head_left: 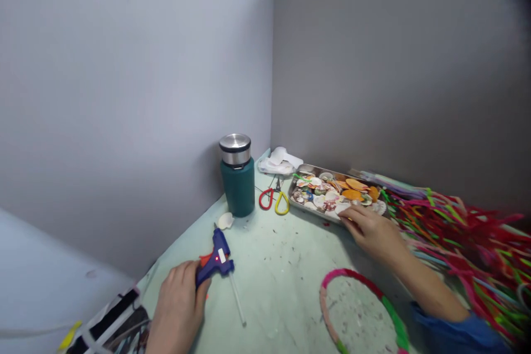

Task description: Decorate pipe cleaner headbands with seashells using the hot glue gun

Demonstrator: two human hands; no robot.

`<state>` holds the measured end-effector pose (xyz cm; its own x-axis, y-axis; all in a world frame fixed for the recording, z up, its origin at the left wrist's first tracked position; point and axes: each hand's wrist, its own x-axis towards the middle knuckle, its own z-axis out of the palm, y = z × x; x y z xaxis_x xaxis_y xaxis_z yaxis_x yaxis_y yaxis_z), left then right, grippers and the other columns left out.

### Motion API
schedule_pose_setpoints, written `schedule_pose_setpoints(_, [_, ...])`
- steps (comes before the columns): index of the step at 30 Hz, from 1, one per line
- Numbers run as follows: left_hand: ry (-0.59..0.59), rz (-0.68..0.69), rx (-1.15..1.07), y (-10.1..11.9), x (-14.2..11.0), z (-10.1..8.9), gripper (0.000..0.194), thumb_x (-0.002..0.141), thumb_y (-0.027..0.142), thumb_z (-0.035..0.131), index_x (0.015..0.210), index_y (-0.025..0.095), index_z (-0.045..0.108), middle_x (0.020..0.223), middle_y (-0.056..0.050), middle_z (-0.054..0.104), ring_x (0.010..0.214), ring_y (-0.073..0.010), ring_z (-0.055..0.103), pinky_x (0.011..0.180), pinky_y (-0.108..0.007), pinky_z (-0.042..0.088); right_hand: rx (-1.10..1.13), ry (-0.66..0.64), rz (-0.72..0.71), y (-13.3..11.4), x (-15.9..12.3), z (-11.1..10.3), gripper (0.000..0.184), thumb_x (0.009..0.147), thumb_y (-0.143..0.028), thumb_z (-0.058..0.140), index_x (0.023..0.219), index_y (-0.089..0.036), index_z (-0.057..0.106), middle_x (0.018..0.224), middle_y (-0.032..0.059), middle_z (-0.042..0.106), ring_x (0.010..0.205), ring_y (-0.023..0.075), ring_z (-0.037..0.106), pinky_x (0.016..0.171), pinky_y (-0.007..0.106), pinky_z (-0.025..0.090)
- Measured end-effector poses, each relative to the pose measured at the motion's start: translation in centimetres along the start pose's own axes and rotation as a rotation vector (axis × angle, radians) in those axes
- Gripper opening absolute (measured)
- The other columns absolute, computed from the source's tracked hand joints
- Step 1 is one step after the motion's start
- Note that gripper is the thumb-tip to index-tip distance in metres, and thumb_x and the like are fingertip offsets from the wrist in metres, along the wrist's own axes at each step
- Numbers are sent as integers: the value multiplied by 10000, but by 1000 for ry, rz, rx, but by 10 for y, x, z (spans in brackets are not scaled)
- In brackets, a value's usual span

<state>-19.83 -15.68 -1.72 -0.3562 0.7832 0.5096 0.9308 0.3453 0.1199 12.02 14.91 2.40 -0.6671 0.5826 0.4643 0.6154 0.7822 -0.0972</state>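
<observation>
My left hand (178, 301) is wrapped round the handle of a blue hot glue gun (220, 246), whose red trigger shows beside my fingers. A clear glue stick (238, 298) sticks out of its back end, and a small red light glows on its side. The nozzle points at a single white seashell (225, 220) on the table. My right hand (373, 232) reaches to the front edge of a metal tray (309, 210) full of shells, its fingers closed at a white seashell (342, 208). A ring wrapped in pink, red and green fuzzy stems (389, 310) lies below my right forearm.
A dark green bottle (238, 185) with a steel lid stands by the left wall. Scissors (274, 200) with red and yellow handles lie between bottle and tray. Many coloured pipe cleaners (460, 232) are heaped at the right. Grey partitions enclose the table's back corner.
</observation>
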Motion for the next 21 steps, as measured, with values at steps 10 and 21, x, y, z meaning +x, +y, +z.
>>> schedule_pose_setpoints(10, [24,84,-200,-11,12,6,220,908,370,465,982,187,563,923,-81,634,861,-234,583,777,-375,476,-53,-23,19,-8,1,-5,243,913,-245,454,897,-196,691,923,69,686,815,201,636,660,271,425])
schedule_pose_setpoints(21, [102,181,-272,68,70,-19,387,862,443,497,1120,166,577,1131,-143,594,1052,-300,551,898,-473,459,29,-99,92,-18,1,-6,210,919,-211,481,888,-175,686,903,79,662,866,199,592,762,281,416])
